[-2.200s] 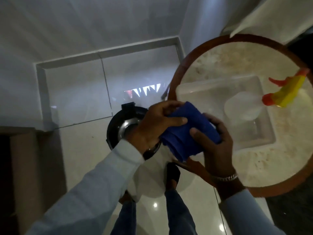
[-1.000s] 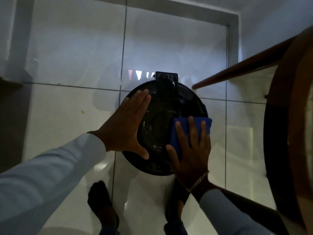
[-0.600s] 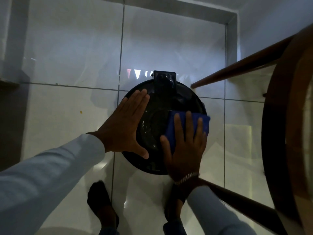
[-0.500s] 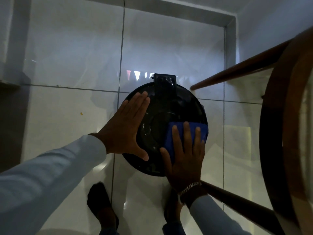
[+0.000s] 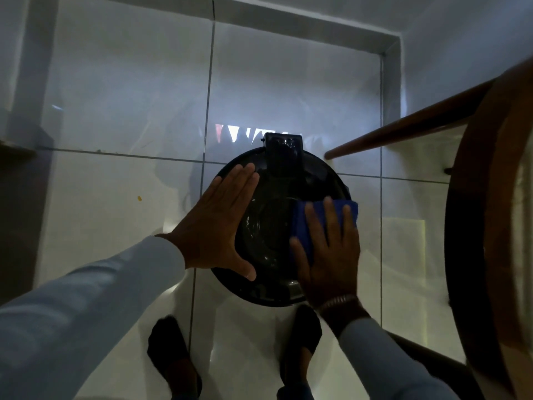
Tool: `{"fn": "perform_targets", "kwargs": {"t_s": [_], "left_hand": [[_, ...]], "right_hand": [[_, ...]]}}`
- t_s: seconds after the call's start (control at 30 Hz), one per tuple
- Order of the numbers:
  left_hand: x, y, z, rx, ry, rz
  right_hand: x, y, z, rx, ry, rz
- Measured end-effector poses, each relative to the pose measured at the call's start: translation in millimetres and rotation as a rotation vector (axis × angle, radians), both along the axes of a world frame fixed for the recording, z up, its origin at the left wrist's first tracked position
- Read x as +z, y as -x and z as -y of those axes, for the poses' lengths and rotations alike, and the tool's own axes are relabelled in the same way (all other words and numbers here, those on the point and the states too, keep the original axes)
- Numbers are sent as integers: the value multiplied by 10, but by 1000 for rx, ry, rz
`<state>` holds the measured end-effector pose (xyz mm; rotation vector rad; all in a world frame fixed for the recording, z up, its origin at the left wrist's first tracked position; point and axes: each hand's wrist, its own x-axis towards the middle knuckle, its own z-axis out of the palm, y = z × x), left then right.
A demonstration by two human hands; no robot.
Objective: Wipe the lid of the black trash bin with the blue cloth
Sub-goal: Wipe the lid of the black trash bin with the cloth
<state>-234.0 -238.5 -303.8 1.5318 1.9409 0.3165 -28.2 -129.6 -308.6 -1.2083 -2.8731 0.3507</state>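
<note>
White glossy floor tiles (image 5: 115,226) fill the dim corner, and the black trash bin (image 5: 337,183) stands on them near where two tile joints cross. Seen from above, only the bin's round lid (image 5: 268,235) shows, with a raised hinge block (image 5: 283,154) at its far edge. A wooden table (image 5: 490,226) stands just to the right of the bin, one of its legs angling in near the hinge side.

On the right half of the lid lies the blue cloth (image 5: 300,223), folded flat. The right hand (image 5: 328,255) rests spread and open on top of it, fingers straight, pressing rather than gripping; part of the cloth shows past the fingertips. The left hand (image 5: 219,223) lies flat and open on the lid's left side, fingers together and thumb out toward the near rim.

The cloth looks soft and limp, so it probably bunches or slides out unless a broad palm keeps it pinned. The lid looks like hard, shiny plastic with shallow rings, likely slick, and the bin seems light enough to scoot on smooth tile. Bracing it with a flat hand on the lid's left side, away from the hinge, seems the sound hold.
</note>
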Motion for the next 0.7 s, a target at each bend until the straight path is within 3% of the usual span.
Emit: {"fn": "perform_targets", "kwargs": {"t_s": [0.07,0.13,0.27,0.33,0.57,0.63,0.7], "left_hand": [[-19,-1,-3,1,-7,-14],[-26,0,11,10,-5,-25],[-30,-1,5,9,-5,-41],[-34,1,10,8,-5,-34],[-92,-21,18,14,-47,-56],[-92,-24,25,12,-59,-59],[-89,-23,30,12,-78,-55]], "right_hand": [[-22,378,-51,-188,-10,-32],[-45,587,45,-229,-23,-43],[-36,51,339,147,-11,9],[-15,-226,290,186,-18,49],[-9,728,215,-425,-50,-15],[-17,796,330,-362,-48,-28],[-5,574,477,-127,-15,-6]]}}
